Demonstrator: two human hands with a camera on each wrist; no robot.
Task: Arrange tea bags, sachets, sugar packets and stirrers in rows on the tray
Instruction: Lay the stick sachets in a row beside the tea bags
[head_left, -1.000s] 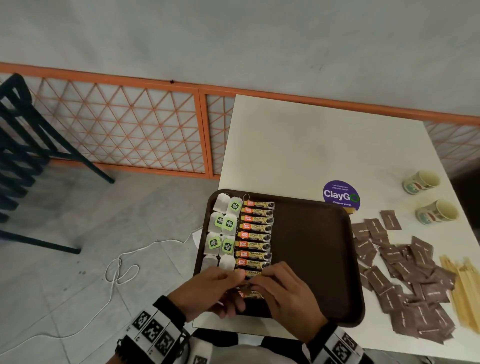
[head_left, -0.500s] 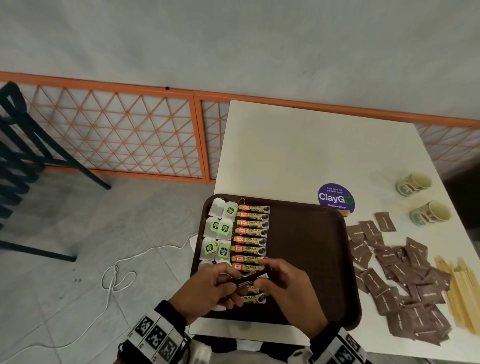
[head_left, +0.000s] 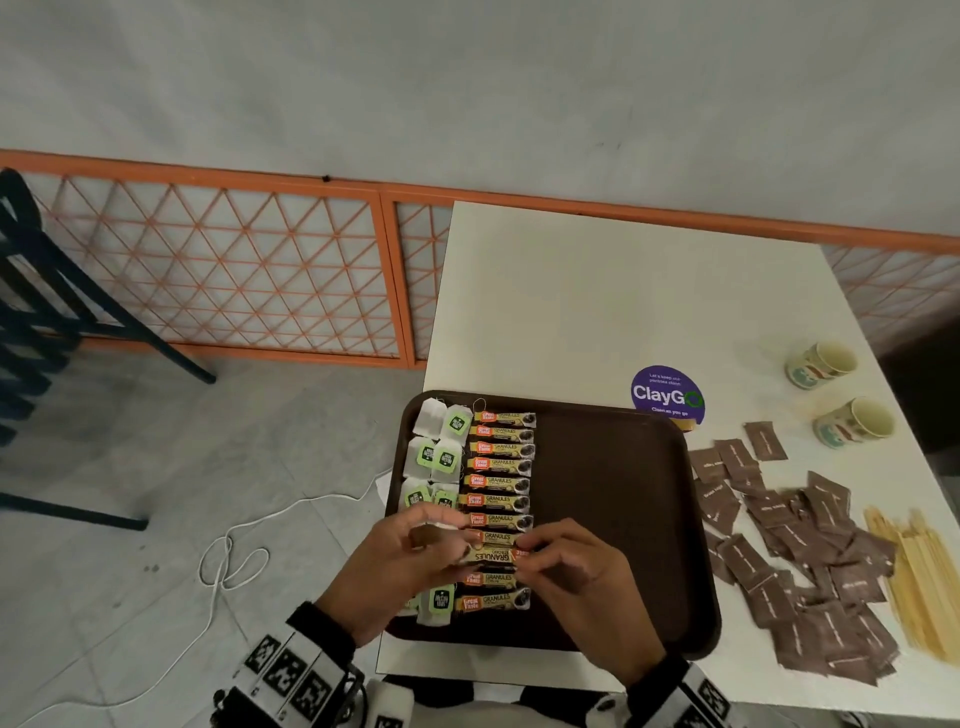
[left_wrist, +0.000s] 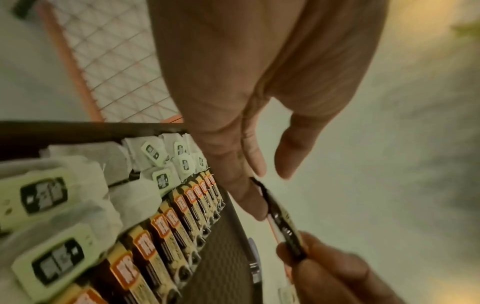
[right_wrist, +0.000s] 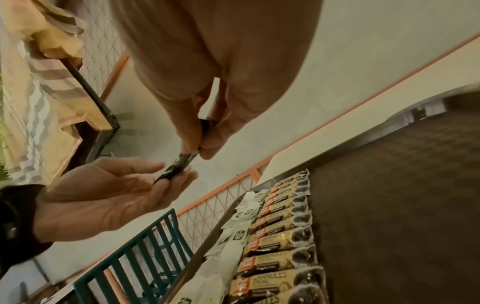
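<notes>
1. Both hands are up over the near half of the brown tray (head_left: 613, 519), sharing one coffee sachet (head_left: 491, 556) held just above the row.
2. Right hand (head_left: 587, 587): thumb and forefinger pinch the sachet's right end, and the right wrist view shows those fingers (right_wrist: 191, 131) clamped on the end of the dark strip.
3. Left hand (head_left: 395, 566): palm open in the right wrist view, fingers only loosely bent, the sachet's other end resting against the fingertips (right_wrist: 182, 179); it supports rather than grips.
4. On the tray, a column of sachets (head_left: 501, 478) lies side by side, orange labels to the left, running from the far rim toward the hands.
5. Left of that column sit the tea bags (head_left: 439, 457) with green tags, in pairs along the tray's left edge.
6. Off to the right on the white bench (head_left: 597, 312): a loose heap of brown sugar packets (head_left: 795, 551), and beyond it the wooden stirrers (head_left: 919, 577) near the edge.
7. Two paper cups (head_left: 836, 395) lie tipped on their sides at the far right.
</notes>
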